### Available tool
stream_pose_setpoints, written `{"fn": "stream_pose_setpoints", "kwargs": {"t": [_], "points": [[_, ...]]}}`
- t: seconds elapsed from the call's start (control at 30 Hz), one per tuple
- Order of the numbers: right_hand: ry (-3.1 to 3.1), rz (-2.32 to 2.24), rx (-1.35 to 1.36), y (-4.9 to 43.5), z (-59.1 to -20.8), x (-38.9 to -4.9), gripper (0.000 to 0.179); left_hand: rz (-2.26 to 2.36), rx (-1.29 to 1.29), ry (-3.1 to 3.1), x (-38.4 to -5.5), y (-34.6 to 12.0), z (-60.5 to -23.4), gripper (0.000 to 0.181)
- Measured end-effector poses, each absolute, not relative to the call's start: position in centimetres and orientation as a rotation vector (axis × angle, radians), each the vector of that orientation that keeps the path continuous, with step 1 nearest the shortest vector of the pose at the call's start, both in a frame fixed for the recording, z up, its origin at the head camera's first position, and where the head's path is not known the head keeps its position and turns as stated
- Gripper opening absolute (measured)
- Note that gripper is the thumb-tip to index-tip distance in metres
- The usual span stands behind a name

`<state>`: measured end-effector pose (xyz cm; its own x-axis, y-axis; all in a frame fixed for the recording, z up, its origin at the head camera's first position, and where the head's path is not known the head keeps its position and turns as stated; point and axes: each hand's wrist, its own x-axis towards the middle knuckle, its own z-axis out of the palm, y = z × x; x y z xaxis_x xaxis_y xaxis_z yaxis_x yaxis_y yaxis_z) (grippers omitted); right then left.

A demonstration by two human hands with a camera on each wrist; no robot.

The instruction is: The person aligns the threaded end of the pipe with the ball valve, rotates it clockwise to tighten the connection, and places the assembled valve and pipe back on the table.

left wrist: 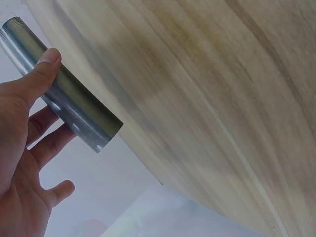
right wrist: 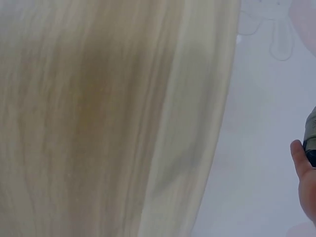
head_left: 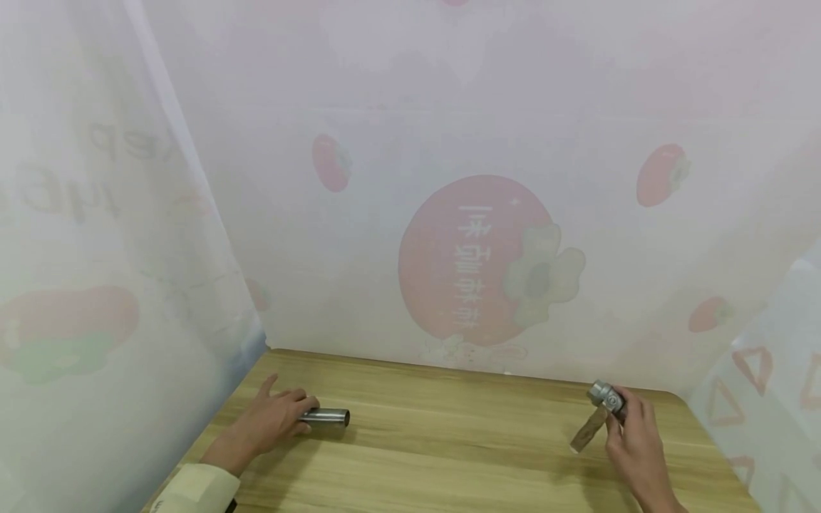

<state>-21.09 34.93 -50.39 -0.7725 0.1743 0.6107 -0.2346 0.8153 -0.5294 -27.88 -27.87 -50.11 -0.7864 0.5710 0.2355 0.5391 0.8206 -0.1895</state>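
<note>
My left hand [head_left: 272, 420] holds a short metal pipe [head_left: 330, 417] above the left part of the wooden table. In the left wrist view, thumb and fingers grip the pipe [left wrist: 81, 106] from opposite sides, with the little finger held away; threads show at its upper end. On the right, my right hand [head_left: 638, 442] grips a grey metal fitting that looks like a valve [head_left: 603, 393]. A brown, bar-like part [head_left: 589, 429] slants down from it. Only the edge of this fitting [right wrist: 311, 131] and part of the hand [right wrist: 307, 185] enter the right wrist view.
The wood-grain table [head_left: 449, 442] stretches between both hands. Behind it hangs a pale sheet [head_left: 372, 285] printed with red fruit, and similar sheets close off the left side [head_left: 160, 285] and right side [head_left: 782, 370].
</note>
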Motion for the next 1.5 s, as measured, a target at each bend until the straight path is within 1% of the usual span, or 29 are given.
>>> {"fn": "stream_pose_setpoints", "kwargs": {"t": [0.23, 0.43, 0.73, 1.13, 1.5], "points": [[-2.332, 0.981, 0.025, 34.7, -49.4, -20.9, 0.052, 0.136, -0.870, -2.708, -27.8, -27.8, -50.1, 0.040], [-2.332, 1.052, 0.025, 34.3, -49.2, -20.4, 0.054, 0.133, -0.917, -2.684, -27.5, -27.6, -50.1, 0.037], [-2.313, 1.165, 0.045, 34.0, -49.0, -20.0, 0.057, -0.153, -0.961, -2.712, -27.4, -27.3, -49.9, 0.030], [-2.214, 1.201, 0.129, 33.3, -48.9, -19.9, 0.057, -0.147, -0.943, -2.697, -27.0, -26.5, -49.3, 0.027], [-2.190, 1.235, 0.212, 32.7, -48.8, -19.7, 0.060, -0.093, -0.939, -2.750, -26.8, -25.8, -49.0, 0.029]]}}
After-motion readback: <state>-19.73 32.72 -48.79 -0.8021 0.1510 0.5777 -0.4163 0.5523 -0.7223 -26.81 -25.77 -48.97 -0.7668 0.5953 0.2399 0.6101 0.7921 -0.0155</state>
